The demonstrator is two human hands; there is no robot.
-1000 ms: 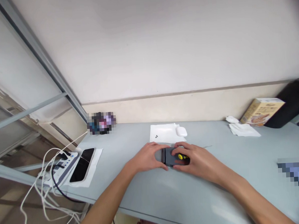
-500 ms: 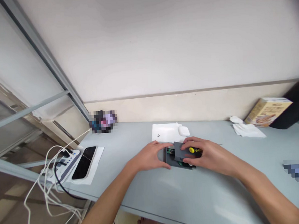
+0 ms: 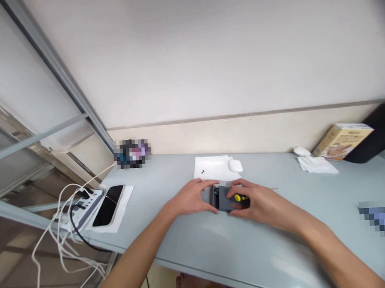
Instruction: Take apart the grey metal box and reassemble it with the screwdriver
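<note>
A dark grey electronic device's base (image 3: 215,198) lies on the desk, with a strip of green circuit board (image 3: 216,191) showing at its left end. Over most of it sits a grey cover (image 3: 226,198), shifted a little to the right. My left hand (image 3: 192,198) holds the base's left end between thumb and fingers. My right hand (image 3: 258,203) grips the cover from above. Tucked in that palm is a black and yellow screwdriver (image 3: 238,197); its thin shaft pokes out beyond the hand. Tiny black screws (image 3: 203,172) rest on white paper (image 3: 213,164) behind the device.
A white earbud case (image 3: 235,165) sits on the paper's right edge. At left are a phone (image 3: 108,205) and a power strip (image 3: 86,207) with tangled cables. A yellow box (image 3: 342,140) and crumpled tissue (image 3: 318,164) stand at the back right.
The cover has come down and left onto the base, hiding most of the circuit board. My right hand moved left with it; my left hand stays at the base's end.
</note>
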